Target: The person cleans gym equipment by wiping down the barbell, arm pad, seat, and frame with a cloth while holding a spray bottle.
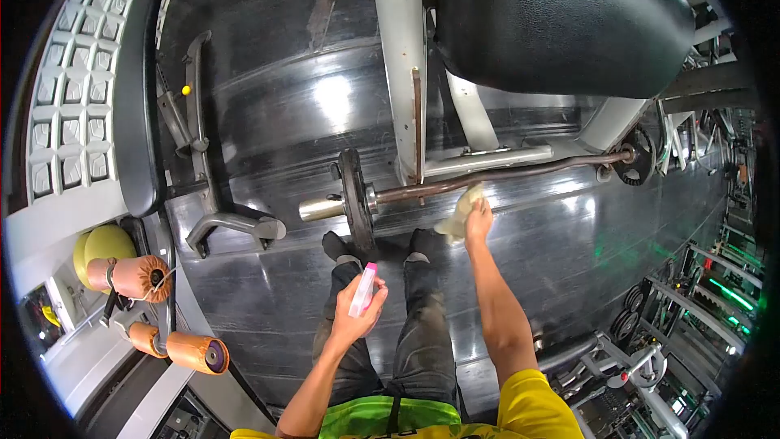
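My left hand (358,313) is wrapped round a small clear spray bottle (365,291) with a pink top, held upright in front of my legs. In my right hand (479,222) is a pale yellowish cloth (463,210), bunched in the fingers with a corner hanging down to the left. The cloth is close to a curved barbell bar (504,172); whether it touches the bar I cannot tell. A black weight plate (354,199) sits on the bar's left end, beside the silver sleeve (322,209). Another plate (636,156) is at the right end.
A bench with a black padded seat (561,16) and a white frame (398,57) stands just beyond the bar. On the left are another black-padded bench (138,97) and orange foam rollers (197,353). Gym racks (642,374) line the right. Dark flooring (268,293) shows around my feet.
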`<act>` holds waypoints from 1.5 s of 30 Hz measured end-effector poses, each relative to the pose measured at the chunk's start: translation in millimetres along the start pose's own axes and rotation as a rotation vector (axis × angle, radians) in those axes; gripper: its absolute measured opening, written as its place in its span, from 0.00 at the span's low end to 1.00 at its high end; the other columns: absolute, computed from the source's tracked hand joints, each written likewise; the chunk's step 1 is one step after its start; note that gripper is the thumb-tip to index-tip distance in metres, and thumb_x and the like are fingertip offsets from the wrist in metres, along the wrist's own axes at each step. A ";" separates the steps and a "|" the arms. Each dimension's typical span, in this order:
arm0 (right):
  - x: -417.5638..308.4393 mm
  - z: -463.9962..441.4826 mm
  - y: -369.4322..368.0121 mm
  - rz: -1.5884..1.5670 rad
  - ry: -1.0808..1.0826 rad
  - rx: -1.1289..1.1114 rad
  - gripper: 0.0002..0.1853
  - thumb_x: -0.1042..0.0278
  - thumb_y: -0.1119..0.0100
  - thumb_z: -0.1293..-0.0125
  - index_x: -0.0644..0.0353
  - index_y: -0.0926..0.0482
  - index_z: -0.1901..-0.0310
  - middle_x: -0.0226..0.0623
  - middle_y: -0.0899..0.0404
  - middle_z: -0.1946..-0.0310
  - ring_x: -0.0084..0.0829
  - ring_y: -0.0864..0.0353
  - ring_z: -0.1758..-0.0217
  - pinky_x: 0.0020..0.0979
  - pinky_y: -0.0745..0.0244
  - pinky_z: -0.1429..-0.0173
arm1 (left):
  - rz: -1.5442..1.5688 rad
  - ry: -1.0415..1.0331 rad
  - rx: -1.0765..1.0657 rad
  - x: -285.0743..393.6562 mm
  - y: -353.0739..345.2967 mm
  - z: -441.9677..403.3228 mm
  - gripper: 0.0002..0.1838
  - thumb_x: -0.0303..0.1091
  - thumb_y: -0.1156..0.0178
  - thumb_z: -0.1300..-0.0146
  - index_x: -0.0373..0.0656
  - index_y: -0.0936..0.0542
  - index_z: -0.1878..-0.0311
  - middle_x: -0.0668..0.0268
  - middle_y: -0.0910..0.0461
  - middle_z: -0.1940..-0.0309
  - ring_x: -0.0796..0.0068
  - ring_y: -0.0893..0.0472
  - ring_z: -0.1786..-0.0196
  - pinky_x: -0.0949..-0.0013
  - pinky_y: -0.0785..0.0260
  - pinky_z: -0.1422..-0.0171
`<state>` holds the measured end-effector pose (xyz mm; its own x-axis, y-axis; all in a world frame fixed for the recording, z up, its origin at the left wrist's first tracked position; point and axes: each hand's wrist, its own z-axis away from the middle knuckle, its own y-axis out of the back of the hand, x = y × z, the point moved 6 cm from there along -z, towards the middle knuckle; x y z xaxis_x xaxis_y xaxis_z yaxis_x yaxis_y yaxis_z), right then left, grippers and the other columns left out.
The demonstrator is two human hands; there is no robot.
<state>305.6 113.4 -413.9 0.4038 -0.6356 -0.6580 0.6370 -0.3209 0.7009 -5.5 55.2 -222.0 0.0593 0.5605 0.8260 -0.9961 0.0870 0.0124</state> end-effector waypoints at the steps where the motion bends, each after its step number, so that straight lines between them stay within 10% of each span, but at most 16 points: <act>1: 34.6 -4.4 -31.8 -0.575 -0.492 -0.138 0.18 0.60 0.55 0.29 0.57 0.23 0.45 0.42 0.20 0.51 0.44 0.20 0.48 0.42 0.28 0.40 | -0.005 -0.001 0.000 -0.1 2.3 1.2 0.06 0.28 0.37 0.37 0.40 0.23 0.59 0.72 0.24 0.79 0.87 0.26 0.79 0.78 0.36 0.75; 2: 42.7 3.0 -66.0 -1.150 -0.984 -0.277 0.19 0.57 0.57 0.28 0.57 0.24 0.45 0.39 0.20 0.48 0.43 0.21 0.47 0.44 0.29 0.38 | -0.013 0.009 -0.005 -0.6 4.4 2.3 0.06 0.28 0.37 0.37 0.40 0.23 0.59 0.72 0.24 0.79 0.87 0.26 0.79 0.78 0.36 0.76; 9: -45.3 33.3 -75.0 -1.554 -0.776 -0.503 0.19 0.58 0.66 0.23 0.56 0.28 0.42 0.36 0.23 0.45 0.39 0.24 0.43 0.48 0.31 0.34 | -0.032 -0.015 0.038 -2.5 22.3 8.1 0.06 0.28 0.37 0.37 0.39 0.23 0.59 0.72 0.24 0.79 0.87 0.26 0.79 0.78 0.36 0.75; 17: -20.2 41.4 -23.0 -1.025 -0.769 -0.723 0.23 0.52 0.61 0.24 0.61 0.30 0.39 0.41 0.21 0.48 0.38 0.22 0.43 0.43 0.25 0.38 | -0.037 -0.002 0.037 -4.2 20.5 8.3 0.07 0.28 0.37 0.37 0.39 0.23 0.58 0.72 0.24 0.77 0.87 0.26 0.79 0.78 0.35 0.74; 21: -28.1 4.7 -24.4 -1.016 -0.627 -0.147 0.23 0.60 0.59 0.25 0.66 0.34 0.35 0.47 0.26 0.40 0.43 0.21 0.44 0.43 0.23 0.41 | -0.040 0.008 0.023 -0.8 12.0 5.1 0.07 0.28 0.37 0.37 0.39 0.23 0.58 0.72 0.24 0.77 0.87 0.26 0.79 0.78 0.35 0.74; 25: -59.0 29.2 -39.1 -0.214 -0.037 0.101 0.27 0.64 0.53 0.27 0.67 0.39 0.31 0.56 0.32 0.36 0.52 0.27 0.37 0.38 0.35 0.33 | 0.002 -0.028 0.032 1.1 2.7 3.4 0.07 0.29 0.37 0.37 0.40 0.23 0.58 0.73 0.24 0.78 0.86 0.25 0.79 0.78 0.35 0.74; 29: -107.7 87.6 -31.4 0.061 -0.062 -0.320 0.23 0.65 0.51 0.30 0.52 0.32 0.33 0.61 0.22 0.53 0.57 0.23 0.47 0.47 0.28 0.44 | -0.027 0.019 0.008 1.7 -3.5 2.8 0.07 0.29 0.36 0.37 0.40 0.22 0.58 0.73 0.24 0.79 0.87 0.25 0.79 0.79 0.35 0.74; 31: -122.9 113.2 -40.7 0.066 0.327 -0.372 0.23 0.67 0.50 0.32 0.50 0.29 0.35 0.60 0.21 0.55 0.56 0.22 0.48 0.47 0.28 0.44 | -0.029 0.028 0.001 3.4 -7.3 1.9 0.07 0.29 0.36 0.37 0.40 0.23 0.58 0.73 0.25 0.79 0.87 0.25 0.79 0.79 0.35 0.74; 34: -128.1 105.9 -31.3 -0.085 0.065 -0.676 0.20 0.69 0.48 0.34 0.50 0.23 0.40 0.54 0.21 0.50 0.48 0.19 0.47 0.36 0.26 0.42 | -0.047 0.013 -0.011 11.4 -5.9 2.0 0.08 0.29 0.36 0.36 0.40 0.23 0.57 0.73 0.25 0.79 0.87 0.25 0.79 0.79 0.35 0.74; 39: -107.5 65.7 14.2 -0.284 0.002 -0.202 0.19 0.68 0.50 0.31 0.62 0.26 0.40 0.51 0.20 0.49 0.46 0.20 0.45 0.35 0.28 0.42 | 0.008 -0.015 0.007 15.1 -0.7 4.3 0.07 0.28 0.37 0.36 0.39 0.23 0.57 0.71 0.23 0.76 0.86 0.25 0.78 0.79 0.34 0.74; 40: -124.0 59.1 21.8 -0.236 0.315 0.021 0.21 0.71 0.51 0.32 0.59 0.28 0.37 0.51 0.22 0.47 0.49 0.21 0.47 0.38 0.28 0.42 | 0.013 -0.011 0.010 12.6 -0.1 5.5 0.07 0.28 0.37 0.36 0.39 0.23 0.57 0.71 0.23 0.76 0.86 0.25 0.78 0.79 0.34 0.74; 45: -146.4 93.4 -43.4 0.329 0.263 -0.254 0.30 0.76 0.51 0.35 0.55 0.37 0.30 0.51 0.26 0.43 0.53 0.25 0.52 0.47 0.29 0.43 | 0.083 -0.049 0.033 -0.1 5.2 5.8 0.08 0.27 0.37 0.37 0.37 0.23 0.57 0.69 0.21 0.70 0.85 0.24 0.75 0.78 0.32 0.71</act>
<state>157.5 154.9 -322.2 0.7420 -0.4648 -0.4831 0.5745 0.0695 0.8155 -11.1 50.8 -218.7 -0.0260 0.5235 0.8516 -0.9991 0.0145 -0.0394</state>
